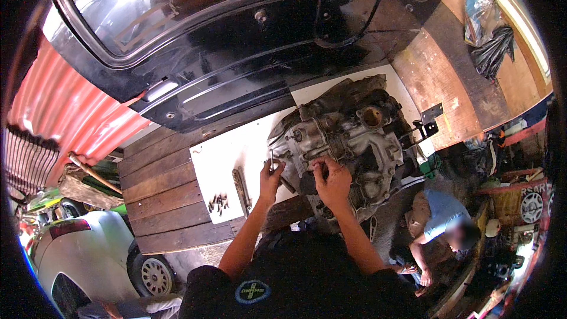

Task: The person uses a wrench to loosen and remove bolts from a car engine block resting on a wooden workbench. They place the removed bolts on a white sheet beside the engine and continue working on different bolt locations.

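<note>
A large greasy metal gearbox-like casting [360,142] lies on a white board [218,159] in front of me. My left hand [271,178] is closed at the casting's left side, its fingertips pinching a slim rod-like tool whose dark end [287,185] shows beside the fingers. My right hand [332,182] rests against the casting's near side with curled fingers pressed together. Whatever lies between those fingertips is too small to make out. Left of my left hand are a long dark metal tool [241,191] and several small bolts [218,203].
Wooden planks [162,192] carry the board. Behind rises a black vehicle panel [236,65]. A metal bracket [426,124] juts out right of the casting. At lower right a person in a blue shirt [444,210] crouches. A silver car [88,254] stands at lower left.
</note>
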